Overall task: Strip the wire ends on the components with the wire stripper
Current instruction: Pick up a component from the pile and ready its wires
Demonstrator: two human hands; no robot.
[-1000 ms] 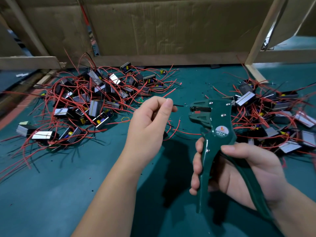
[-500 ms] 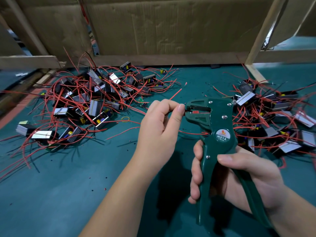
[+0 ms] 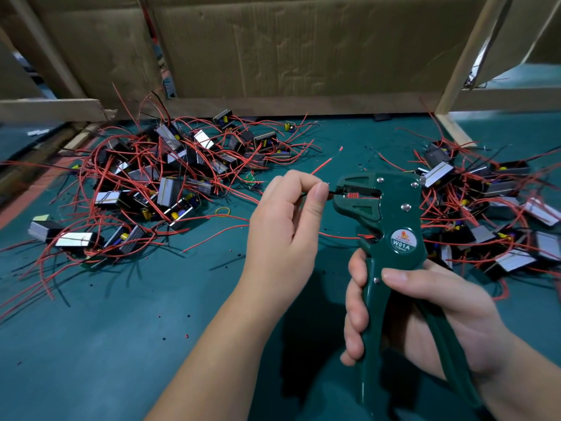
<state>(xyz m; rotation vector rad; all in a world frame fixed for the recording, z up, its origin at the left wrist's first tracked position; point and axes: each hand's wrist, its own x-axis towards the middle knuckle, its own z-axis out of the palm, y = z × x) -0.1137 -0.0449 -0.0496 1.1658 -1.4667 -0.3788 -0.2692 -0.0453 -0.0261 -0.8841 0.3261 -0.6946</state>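
Note:
My right hand (image 3: 425,311) grips the handles of a green wire stripper (image 3: 385,226), held upright with its jaws pointing left. My left hand (image 3: 285,232) pinches a thin black wire (image 3: 333,192) between thumb and forefinger, and the wire's end sits inside the stripper's jaws. A red wire (image 3: 323,166) sticks up and away behind my left fingers. The component these wires belong to is hidden under my left hand. A pile of black components with red wires (image 3: 158,189) lies on the left of the green mat (image 3: 106,329), and another pile (image 3: 491,208) on the right.
A cardboard wall (image 3: 303,50) and wooden rails (image 3: 54,106) close off the back of the mat. A wooden strip (image 3: 452,129) runs diagonally at the back right. Small bits of stripped insulation (image 3: 186,335) dot the mat, and a yellow rubber band (image 3: 222,211) lies near the left pile.
My left hand has brought the black wire rightward from open air into the stripper's jaws. The stripper has stayed almost still in my right hand.

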